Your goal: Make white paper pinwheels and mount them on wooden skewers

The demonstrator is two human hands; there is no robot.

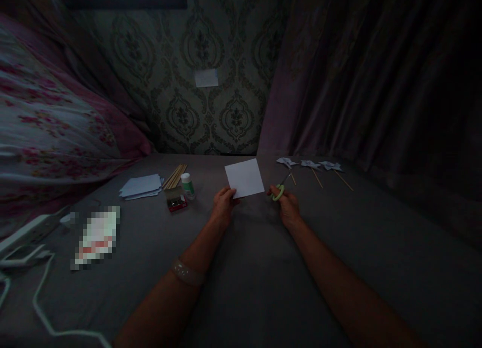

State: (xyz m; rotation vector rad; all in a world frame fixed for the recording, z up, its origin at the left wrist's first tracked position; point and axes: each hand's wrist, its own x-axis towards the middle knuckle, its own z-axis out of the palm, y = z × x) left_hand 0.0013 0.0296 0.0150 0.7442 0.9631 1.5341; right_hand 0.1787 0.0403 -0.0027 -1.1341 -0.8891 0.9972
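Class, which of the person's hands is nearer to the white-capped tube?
Left. The left hand, holding the paper, is to the right of the tube; the right hand, holding the scissors, is farther right, past the paper.

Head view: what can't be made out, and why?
In the head view:
White paper: far side, turned away.
Scissors: part of the handles, covered by right hand.
Red box: contents, too small, dark.
Pixelated item: details, hidden by mosaic.
White cord: cut off by bottom edge.
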